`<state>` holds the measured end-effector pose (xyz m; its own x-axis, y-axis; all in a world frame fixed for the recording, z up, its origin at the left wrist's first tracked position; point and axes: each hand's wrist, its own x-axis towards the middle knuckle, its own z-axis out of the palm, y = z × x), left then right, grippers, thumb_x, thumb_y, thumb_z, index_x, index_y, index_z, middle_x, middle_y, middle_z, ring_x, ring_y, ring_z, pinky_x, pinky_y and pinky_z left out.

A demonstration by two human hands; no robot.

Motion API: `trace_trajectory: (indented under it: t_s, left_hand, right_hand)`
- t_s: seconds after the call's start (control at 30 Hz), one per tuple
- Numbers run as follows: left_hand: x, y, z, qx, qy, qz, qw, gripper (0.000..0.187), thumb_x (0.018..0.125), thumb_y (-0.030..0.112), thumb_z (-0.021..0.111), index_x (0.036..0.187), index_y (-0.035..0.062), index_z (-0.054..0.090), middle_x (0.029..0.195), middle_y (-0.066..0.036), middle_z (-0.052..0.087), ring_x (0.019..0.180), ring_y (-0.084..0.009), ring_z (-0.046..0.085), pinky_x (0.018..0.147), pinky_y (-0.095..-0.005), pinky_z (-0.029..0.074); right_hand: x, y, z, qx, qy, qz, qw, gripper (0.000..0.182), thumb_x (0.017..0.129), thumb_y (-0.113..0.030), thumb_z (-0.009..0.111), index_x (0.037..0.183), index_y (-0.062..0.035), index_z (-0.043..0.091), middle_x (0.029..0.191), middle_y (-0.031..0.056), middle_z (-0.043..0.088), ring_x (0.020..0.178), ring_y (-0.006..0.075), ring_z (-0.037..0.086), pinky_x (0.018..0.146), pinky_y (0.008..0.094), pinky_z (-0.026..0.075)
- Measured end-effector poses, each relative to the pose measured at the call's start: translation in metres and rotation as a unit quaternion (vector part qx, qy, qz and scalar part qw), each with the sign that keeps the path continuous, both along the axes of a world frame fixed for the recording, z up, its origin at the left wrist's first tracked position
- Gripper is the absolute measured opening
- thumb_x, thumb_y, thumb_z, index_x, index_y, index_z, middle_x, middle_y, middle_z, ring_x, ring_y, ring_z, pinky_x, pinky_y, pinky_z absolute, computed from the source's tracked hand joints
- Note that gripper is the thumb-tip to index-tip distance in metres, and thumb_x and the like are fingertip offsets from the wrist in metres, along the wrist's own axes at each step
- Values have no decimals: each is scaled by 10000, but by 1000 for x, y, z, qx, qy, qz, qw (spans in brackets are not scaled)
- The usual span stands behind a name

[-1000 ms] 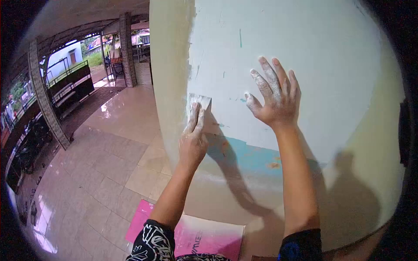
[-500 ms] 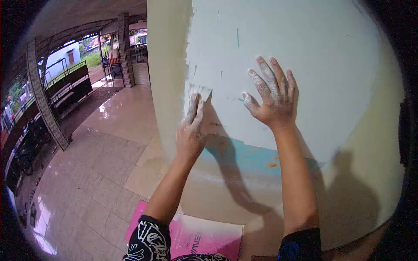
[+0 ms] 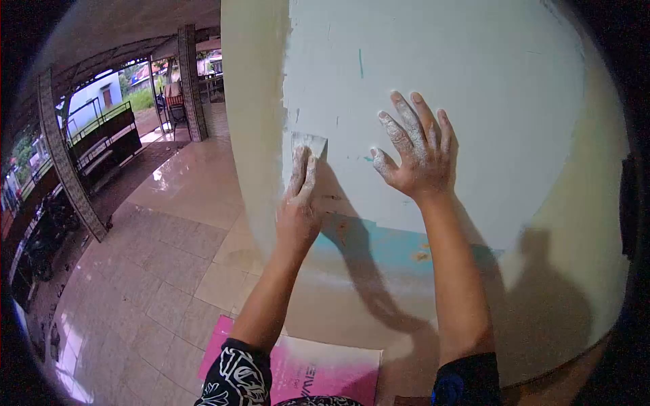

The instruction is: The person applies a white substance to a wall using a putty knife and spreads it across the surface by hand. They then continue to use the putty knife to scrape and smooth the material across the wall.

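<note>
My left hand (image 3: 298, 203) presses a flat grey-white piece (image 3: 310, 141) against the wall, near the left border of the white patch (image 3: 474, 88). The piece flares to a straight upper edge, with two fingers stretched along it; its lower part is hidden under my hand, and I cannot tell whether it is a scraper blade or folded sandpaper. Over to the right, my right hand (image 3: 420, 155) lies on the white surface with fingers spread and holds nothing. White powder coats the fingers of both hands. Below them runs a turquoise strip (image 3: 393, 245) with orange-brown spots.
Yellowish wall (image 3: 254, 101) borders the white patch. At the wall's foot lies a pink printed sheet (image 3: 325, 372) on the tiled floor (image 3: 169, 271). Tiled pillars (image 3: 191, 81), a dark railing (image 3: 101, 145) and a chair (image 3: 175, 101) stand off to the left.
My left hand and the flat piece have shifted slightly right along the wall. The right hand keeps its place on the white patch, while the whole view has shifted a little.
</note>
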<state>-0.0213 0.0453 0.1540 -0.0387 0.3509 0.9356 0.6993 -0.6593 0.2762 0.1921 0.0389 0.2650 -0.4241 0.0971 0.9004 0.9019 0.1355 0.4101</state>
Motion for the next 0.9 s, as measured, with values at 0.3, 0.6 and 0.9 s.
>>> trace_trajectory:
  t_s: [0.3,0.6,0.9]
  left_hand:
    - [9,-5,23,-59,-23,-52,997,692,833,-130,448,1489,89,455,1613,-132,333,1442,-339,390,1102,-390,440]
    - [15,6,10,-29,1,15,999,725,777,-112,482,1479,68,463,1593,-95,374,1314,-323,539,877,-400,569]
    - [27,-1,14,-27,0,4,1000,711,767,-116,500,1457,57,481,1592,-130,367,1302,-378,528,829,-405,575]
  right_hand:
    - [9,-5,8,-82,-28,-9,996,577,865,-485,647,1405,-318,536,1604,-72,361,1485,184,302,1197,537,224]
    - [97,-20,29,-55,-15,-131,990,625,882,-525,635,1473,-401,473,1632,-40,317,1520,212,228,1178,638,163]
    - [92,-14,27,-48,6,-109,993,597,880,-506,621,1455,-395,502,1627,-43,326,1508,227,266,1197,616,144]
